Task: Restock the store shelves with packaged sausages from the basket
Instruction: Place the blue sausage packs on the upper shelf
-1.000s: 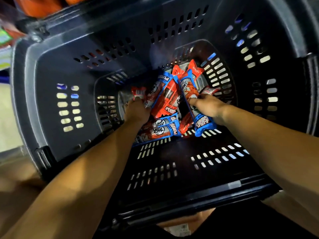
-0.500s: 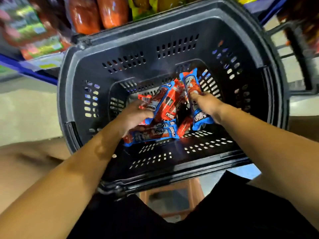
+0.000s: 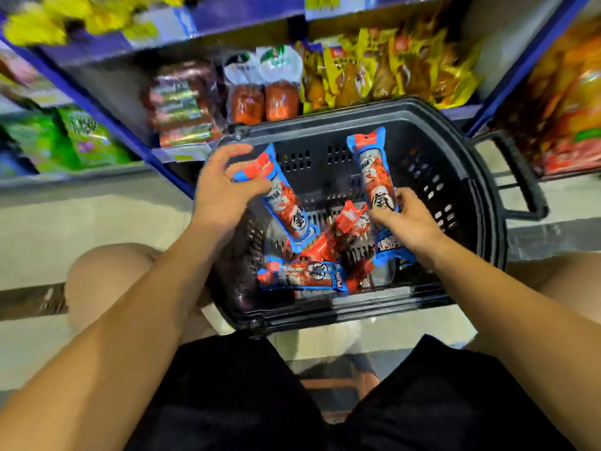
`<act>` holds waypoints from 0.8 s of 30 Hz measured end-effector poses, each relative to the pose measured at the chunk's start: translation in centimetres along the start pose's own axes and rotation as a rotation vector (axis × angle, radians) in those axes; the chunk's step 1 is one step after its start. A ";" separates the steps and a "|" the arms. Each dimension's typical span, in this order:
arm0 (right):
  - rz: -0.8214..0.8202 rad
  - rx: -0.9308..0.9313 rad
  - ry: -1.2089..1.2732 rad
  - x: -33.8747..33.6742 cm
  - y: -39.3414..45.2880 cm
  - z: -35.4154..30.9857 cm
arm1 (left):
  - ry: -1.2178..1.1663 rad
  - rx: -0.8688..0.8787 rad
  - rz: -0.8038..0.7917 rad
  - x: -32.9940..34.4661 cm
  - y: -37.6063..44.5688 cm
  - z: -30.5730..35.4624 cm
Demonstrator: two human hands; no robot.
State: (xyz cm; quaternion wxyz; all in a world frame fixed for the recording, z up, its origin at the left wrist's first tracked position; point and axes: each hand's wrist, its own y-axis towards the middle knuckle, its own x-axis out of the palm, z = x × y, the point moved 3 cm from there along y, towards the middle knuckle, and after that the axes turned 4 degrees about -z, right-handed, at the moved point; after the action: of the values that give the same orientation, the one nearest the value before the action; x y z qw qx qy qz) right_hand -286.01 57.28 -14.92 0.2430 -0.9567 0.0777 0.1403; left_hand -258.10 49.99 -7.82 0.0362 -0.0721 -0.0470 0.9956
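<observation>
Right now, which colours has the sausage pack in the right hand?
Blue edges with an orange-red middle and black lettering, on the pack in the right hand; head view.

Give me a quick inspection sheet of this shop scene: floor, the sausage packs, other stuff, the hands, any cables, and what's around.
Surface: pale floor under the black basket.
Job's things: left-hand pack and right-hand pack, both blue-edged sausage packs lifted above the basket; more loose packs lie on its bottom.
Clutter: nothing seen.
Hands: left hand grips its pack near the top; right hand grips its pack near the lower end.
Cables: nothing seen.
Surroundings: blue shelf behind the basket with red sausage packages, yellow packets and green packets, blurred.
</observation>
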 end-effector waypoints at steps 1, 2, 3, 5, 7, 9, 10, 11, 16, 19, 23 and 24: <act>-0.002 -0.046 -0.020 0.1 -0.5 -0.8 | -0.063 0.007 0.014 -0.3 -0.3 0.9; -0.016 -0.091 -0.040 0.1 -1.1 -1.6 | -0.113 0.014 0.027 -0.5 -0.7 1.7; -0.037 -0.131 -0.059 0.2 -1.7 -2.4 | -0.153 0.029 0.040 -0.6 -1.0 2.6; -0.065 -0.201 -0.103 0.2 -2.9 -4.3 | -0.213 0.088 0.051 -0.9 -1.5 4.5; -0.056 -0.254 -0.114 0.2 -4.0 -6.3 | -0.255 0.150 0.049 -1.3 -1.9 6.3; -0.037 -0.287 -0.090 0.2 -5.2 -8.4 | -0.291 0.183 0.027 -1.7 -2.3 8.2; -0.037 -0.305 -0.090 0.1 -5.8 -9.5 | -0.288 0.200 0.017 -1.9 -2.5 9.1; -0.047 -0.329 -0.097 0.0 -6.4 -10.6 | -0.271 0.219 0.006 -2.1 -2.7 10.0; -0.067 -0.464 -0.080 -0.7 -9.1 -15.9 | -0.182 0.318 -0.020 -3.6 -3.5 14.5; 0.013 -0.580 -0.065 -1.4 -10.5 -19.3 | -0.145 0.389 -0.044 -4.5 -3.6 17.4; 0.087 -0.697 -0.022 -2.0 -11.5 -23.8 | -0.098 0.514 -0.033 -5.3 -3.4 21.3; 0.092 -0.711 -0.014 -2.0 -11.6 -24.8 | -0.074 0.542 -0.023 -5.6 -3.2 22.2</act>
State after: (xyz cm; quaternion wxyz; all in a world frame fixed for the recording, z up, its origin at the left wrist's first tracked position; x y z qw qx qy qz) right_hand -279.69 55.51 11.72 -0.1112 -0.9760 0.0652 0.1758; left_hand -255.59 50.78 15.17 0.0638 -0.0231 0.2193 0.9733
